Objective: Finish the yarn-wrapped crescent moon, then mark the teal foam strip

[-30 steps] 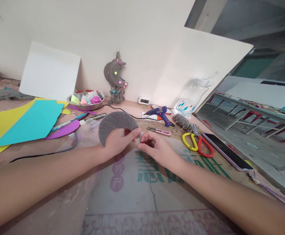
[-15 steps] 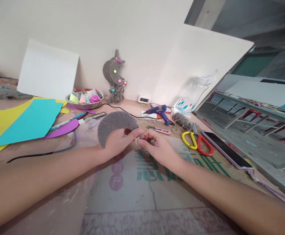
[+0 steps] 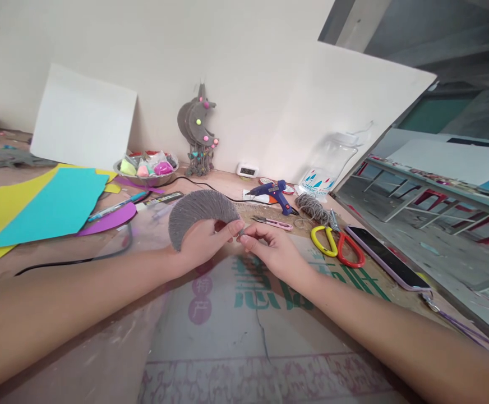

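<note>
A grey crescent wound with cord [image 3: 198,212] is held above the table by my left hand [image 3: 208,238], its thumb and fingers closed near the right tip. My right hand [image 3: 270,244] is closed in a pinch right beside that tip, with thumb and forefinger on a small grey end, seemingly of the cord. The fingertips of both hands almost meet there. Under them lies a printed cardboard sheet [image 3: 211,342] with green and purple lettering.
Behind the hands are a blue glue gun [image 3: 275,195], a pink cutter [image 3: 272,223] and a grey cord coil [image 3: 314,209]. Scissors [image 3: 339,247] and a phone [image 3: 387,258] lie right. Coloured sheets [image 3: 46,207] and a metal bowl [image 3: 143,178] are left; a moon ornament [image 3: 198,129] stands at the wall.
Both hands stay at the crescent's right tip, with only a very slight shift of the right fingers. The whole view has moved slightly.
</note>
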A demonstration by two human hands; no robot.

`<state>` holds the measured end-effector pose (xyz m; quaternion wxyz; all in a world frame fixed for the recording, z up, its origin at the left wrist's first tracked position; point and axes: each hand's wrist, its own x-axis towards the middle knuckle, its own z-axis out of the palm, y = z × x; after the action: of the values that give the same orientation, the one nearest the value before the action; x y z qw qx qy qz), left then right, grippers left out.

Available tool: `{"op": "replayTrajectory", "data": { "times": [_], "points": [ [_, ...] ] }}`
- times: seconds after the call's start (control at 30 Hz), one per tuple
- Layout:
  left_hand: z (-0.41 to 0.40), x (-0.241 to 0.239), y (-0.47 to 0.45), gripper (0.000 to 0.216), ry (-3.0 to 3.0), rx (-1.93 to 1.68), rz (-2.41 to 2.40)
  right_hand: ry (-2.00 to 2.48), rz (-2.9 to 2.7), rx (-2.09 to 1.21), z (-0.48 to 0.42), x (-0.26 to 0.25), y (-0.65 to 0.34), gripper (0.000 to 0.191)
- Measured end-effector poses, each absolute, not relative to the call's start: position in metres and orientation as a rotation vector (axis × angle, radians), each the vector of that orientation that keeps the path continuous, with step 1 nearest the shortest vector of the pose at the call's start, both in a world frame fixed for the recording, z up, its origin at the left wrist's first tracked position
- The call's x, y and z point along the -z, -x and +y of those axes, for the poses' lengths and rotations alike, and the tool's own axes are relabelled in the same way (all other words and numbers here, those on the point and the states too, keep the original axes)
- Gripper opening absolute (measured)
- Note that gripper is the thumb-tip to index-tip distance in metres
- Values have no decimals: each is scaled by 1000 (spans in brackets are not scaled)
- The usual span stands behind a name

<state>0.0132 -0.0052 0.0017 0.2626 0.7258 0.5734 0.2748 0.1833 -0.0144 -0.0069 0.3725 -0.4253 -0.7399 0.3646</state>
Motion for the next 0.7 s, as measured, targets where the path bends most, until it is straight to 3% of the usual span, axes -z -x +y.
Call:
{"op": "replayTrajectory", "data": {
  "times": [0.4,0.6,0.7],
  "points": [
    [-5,-4,-12,59,-1987,-688,1625,1134,-1853,-1038,-11,11,-187,20],
    [1,-3,-8,60,-1990,-740,1560,1163,-1895,-995,-11,11,-188,39],
    [3,-1,-8,60,-1991,-741,1536,1152,-1863,-1005,-10,12,-188,34]
  ]
}}
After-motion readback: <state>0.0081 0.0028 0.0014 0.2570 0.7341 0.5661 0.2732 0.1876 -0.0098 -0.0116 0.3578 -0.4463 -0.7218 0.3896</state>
